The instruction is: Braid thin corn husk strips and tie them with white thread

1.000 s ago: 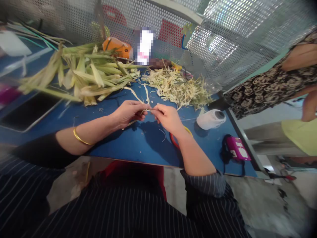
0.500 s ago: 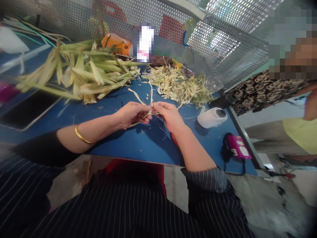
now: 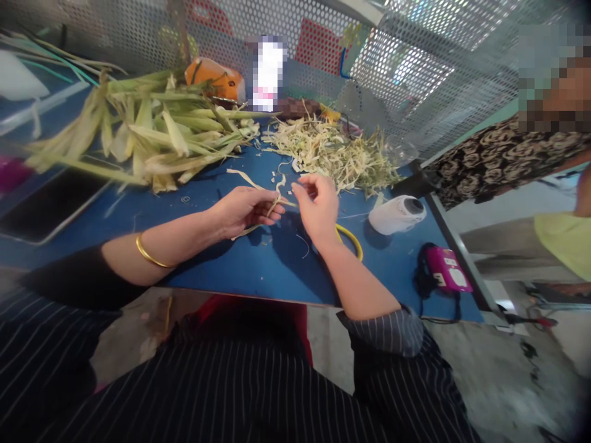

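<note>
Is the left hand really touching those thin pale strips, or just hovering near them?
Touching. The head view shows the left hand with its thumb and fingers closed on the pale strips, whose ends stick out past the grip.

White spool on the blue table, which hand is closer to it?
Right. The right hand is left of the white spool; the left hand is farther left, holding pale strips.

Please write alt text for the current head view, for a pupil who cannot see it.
A person's left hand pinches pale strips above a blue table; the right hand, half curled, is close by. Beyond them lie long green-yellow leaves and a pile of shreds, with a white spool at right.
</note>
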### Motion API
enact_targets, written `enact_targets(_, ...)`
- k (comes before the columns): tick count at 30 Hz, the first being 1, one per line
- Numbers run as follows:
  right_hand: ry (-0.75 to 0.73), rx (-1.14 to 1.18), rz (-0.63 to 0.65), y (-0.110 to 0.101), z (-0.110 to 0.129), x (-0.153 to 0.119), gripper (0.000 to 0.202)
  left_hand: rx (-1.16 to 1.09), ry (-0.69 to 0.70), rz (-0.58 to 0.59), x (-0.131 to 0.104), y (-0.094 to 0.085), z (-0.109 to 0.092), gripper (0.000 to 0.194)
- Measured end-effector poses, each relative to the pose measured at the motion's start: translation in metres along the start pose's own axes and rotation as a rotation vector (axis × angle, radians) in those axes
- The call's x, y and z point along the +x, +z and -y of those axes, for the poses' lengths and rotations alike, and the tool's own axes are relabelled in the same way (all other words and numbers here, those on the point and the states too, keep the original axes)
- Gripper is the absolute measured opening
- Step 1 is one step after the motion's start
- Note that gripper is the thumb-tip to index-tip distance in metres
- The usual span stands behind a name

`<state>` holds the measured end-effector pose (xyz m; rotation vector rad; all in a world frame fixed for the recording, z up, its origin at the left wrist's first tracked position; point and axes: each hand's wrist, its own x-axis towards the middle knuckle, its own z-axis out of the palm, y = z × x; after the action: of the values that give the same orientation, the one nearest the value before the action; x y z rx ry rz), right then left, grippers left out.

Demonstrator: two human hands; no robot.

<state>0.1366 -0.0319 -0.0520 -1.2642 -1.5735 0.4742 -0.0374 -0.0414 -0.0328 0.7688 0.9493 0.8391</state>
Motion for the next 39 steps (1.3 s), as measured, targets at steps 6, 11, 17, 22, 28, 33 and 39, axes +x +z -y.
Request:
enact_targets(6, -0.216, -0.128, 0.069, -0.001, 0.021, -0.011, 0.029, -0.244, 0.096, -0.088, 0.004, -0.003, -0.006, 0.017)
enact_targets(11, 0.144, 0.006, 0.23, 0.017, 0.019, -0.015, 0.038, -0.294, 0.136, -0.067, 0.003, -0.001, -0.003, 0.02)
enact_targets(17, 0.167, 0.07, 0.312, 0.019, 0.014, -0.016, 0.034, -0.272, 0.115, -0.092, 0.001, 0.002, -0.003, 0.02)
enact_targets(22, 0.044, -0.033, 0.319, 0.017, 0.015, -0.016, 0.027, -0.23, 0.11, -0.116, 0.001, -0.001, -0.004, 0.021)
enact_targets(28, 0.002, -0.087, 0.33, 0.016, 0.018, -0.019, 0.019, -0.221, 0.065, -0.176, 0.001, 0.0, -0.004, 0.017)
enact_targets(33, -0.002, -0.077, 0.44, 0.015, 0.018, -0.019, 0.015, -0.254, 0.037, -0.163, 0.002, -0.001, -0.006, 0.017)
enact_targets(39, 0.049, -0.035, 0.38, 0.008, 0.022, -0.014, 0.016, -0.204, 0.094, -0.117, 0.001, -0.004, -0.006, 0.016)
